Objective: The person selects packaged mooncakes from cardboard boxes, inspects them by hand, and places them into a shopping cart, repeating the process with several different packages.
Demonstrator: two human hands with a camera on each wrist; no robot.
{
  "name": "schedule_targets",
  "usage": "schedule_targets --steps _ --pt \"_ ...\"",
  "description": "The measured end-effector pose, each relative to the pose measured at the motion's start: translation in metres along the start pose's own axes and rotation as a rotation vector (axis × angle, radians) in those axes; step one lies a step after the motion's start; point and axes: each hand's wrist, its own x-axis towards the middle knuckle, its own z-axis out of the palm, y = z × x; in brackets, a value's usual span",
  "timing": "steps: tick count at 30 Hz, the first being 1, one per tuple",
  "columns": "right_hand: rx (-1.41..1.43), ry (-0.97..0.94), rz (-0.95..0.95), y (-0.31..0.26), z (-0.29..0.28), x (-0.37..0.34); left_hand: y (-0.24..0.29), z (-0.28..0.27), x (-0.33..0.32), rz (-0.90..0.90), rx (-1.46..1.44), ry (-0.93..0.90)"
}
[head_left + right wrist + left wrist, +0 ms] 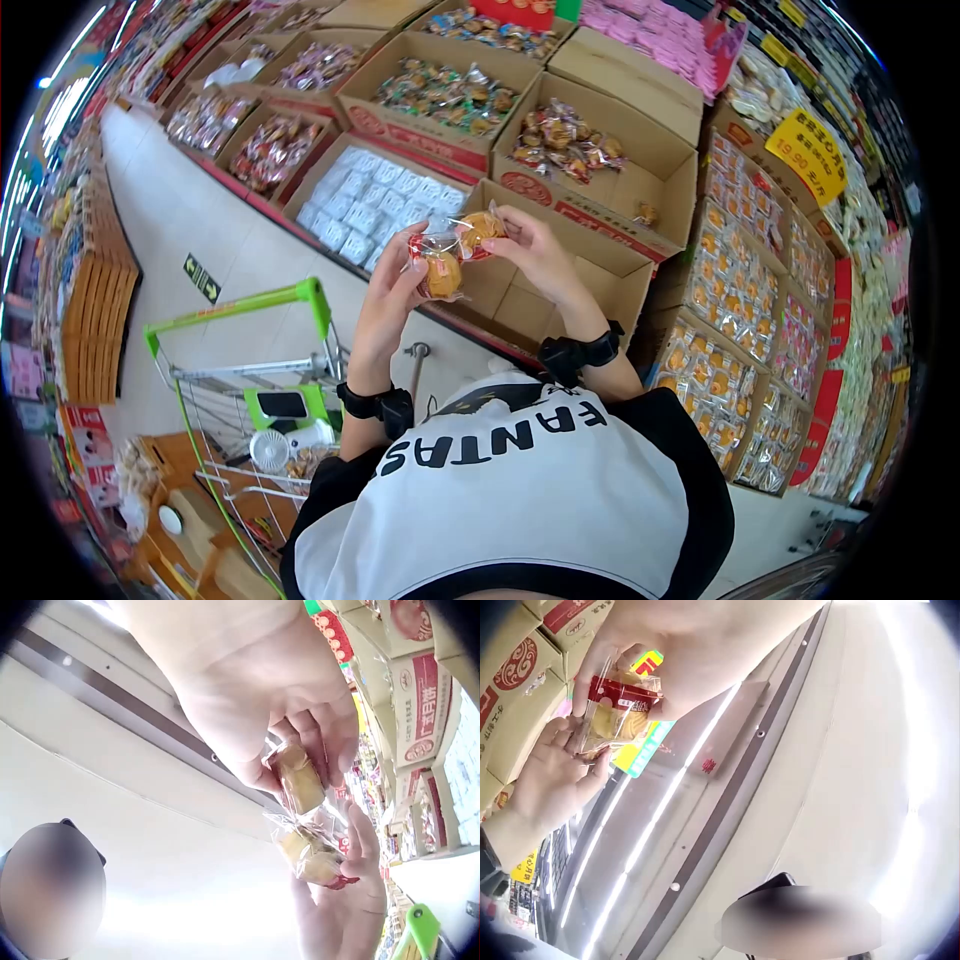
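Observation:
In the head view my left hand (388, 292) grips a round golden mooncake (441, 276) in clear plastic wrap between thumb and fingers. Beside it, my right hand (540, 255) pinches a second wrapped mooncake (482, 231). The two packets are side by side, their wrappers overlapping in this view. From the right wrist, one mooncake (300, 780) shows under the curled fingers of the right hand, and the other (311, 859) sits lower, in the left hand (341, 919). A red printed band on a wrapper (622, 697) shows in the left wrist view.
Below the hands stands a cardboard box (605, 262). White packets (370, 195) fill a box to its left. Further boxes of wrapped cakes (445, 95) stand behind, others (735, 270) to the right. A shopping cart with a green handle (235, 315) is at the left.

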Motion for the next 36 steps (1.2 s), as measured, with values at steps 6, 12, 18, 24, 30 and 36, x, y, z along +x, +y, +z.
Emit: schedule_targets --steps 6,12,18,24,30,36 --pt "0.154 -0.091 0.137 0.013 0.035 -0.001 -0.001 -0.022 -0.044 0.021 -0.157 0.140" --pt "0.211 -0.183 0.169 0.026 0.064 -0.003 0.004 -0.032 -0.078 0.125 -0.288 0.198" --pt "0.229 -0.253 0.138 0.022 0.088 -0.004 0.003 -0.039 -0.105 0.237 -0.300 0.322" --pt "0.287 -0.313 0.260 0.022 0.100 -0.007 0.000 -0.040 -0.120 0.305 -0.222 0.434" --pt "0.352 -0.322 0.273 0.024 0.113 -0.011 0.005 -0.034 -0.134 0.337 -0.302 0.458" --pt "0.498 -0.364 0.333 0.028 0.123 -0.012 0.002 -0.035 -0.144 0.356 -0.330 0.503"
